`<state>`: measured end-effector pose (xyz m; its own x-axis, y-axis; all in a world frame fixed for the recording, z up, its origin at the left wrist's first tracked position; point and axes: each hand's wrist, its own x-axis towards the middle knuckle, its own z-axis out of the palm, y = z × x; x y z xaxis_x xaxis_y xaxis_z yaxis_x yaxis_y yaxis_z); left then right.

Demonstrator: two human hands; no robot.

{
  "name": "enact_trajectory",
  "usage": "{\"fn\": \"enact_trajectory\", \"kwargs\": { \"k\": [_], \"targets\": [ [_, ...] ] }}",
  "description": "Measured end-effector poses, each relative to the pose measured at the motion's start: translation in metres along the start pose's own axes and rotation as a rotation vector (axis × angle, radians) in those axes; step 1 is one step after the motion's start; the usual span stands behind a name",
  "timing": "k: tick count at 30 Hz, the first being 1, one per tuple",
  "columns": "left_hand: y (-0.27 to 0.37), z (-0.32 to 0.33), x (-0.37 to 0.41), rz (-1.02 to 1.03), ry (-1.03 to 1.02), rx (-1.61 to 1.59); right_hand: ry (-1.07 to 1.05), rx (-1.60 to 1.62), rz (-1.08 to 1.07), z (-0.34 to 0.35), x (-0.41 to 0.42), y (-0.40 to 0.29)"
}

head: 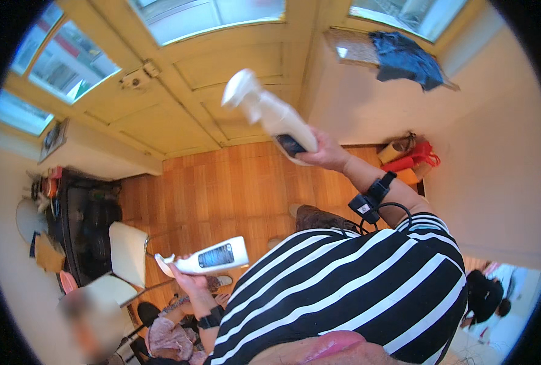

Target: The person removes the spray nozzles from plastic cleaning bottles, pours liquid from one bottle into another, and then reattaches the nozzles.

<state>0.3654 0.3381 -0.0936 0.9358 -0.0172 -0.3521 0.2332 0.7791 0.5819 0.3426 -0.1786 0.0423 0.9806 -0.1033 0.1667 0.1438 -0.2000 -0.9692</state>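
Note:
Two white spray bottles are in my hands. My left hand point(189, 278) is closed round the neck of one white spray bottle point(238, 253), which lies nearly level with its dark label facing up. My right hand point(326, 153) is shut on the lower part of the other white spray bottle point(282, 114), held out before the yellow double door point(234, 64). That bottle's head points to the upper left and is blurred; its dark label is partly covered by my fingers. Both bottles are apart from the door.
A white chair point(128, 253) and a dark table point(65, 214) stand at the left. Blue cloth point(405, 57) hangs over a ledge at the upper right; red items point(412, 157) lie below. A seated person point(170, 335) is close to my left arm. More people point(485, 294) are at the lower right.

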Motion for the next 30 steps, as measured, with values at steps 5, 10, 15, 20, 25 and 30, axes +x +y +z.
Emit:
{"fn": "enact_trajectory", "kwargs": {
  "k": [5, 10, 15, 20, 25, 30],
  "targets": [
    [-0.010, 0.114, 0.058, -0.104, -0.038, 0.046, 0.543, 0.284, 0.090, -0.077, -0.021, -0.045],
    [-0.056, 0.165, 0.091, -0.229, -0.130, -0.008, 0.843, 0.175, -0.076, -0.147, 0.013, -0.066],
    [-0.104, 0.275, 0.105, -0.182, -0.313, 0.080, 0.856, 0.129, -0.238, -0.209, 0.080, -0.067],
    [-0.114, 0.398, 0.099, 0.009, -0.545, 0.204, 1.031, -0.195, -0.353, -0.277, 0.089, -0.056],
    [-0.139, 0.539, 0.088, 0.204, -0.848, 0.281, 1.359, -0.789, -0.150, -0.425, 0.032, -0.064],
    [-0.204, 0.661, 0.086, 0.302, -1.032, 0.318, 1.422, -0.765, -0.093, -0.513, -0.011, -0.024]
  ]
}}
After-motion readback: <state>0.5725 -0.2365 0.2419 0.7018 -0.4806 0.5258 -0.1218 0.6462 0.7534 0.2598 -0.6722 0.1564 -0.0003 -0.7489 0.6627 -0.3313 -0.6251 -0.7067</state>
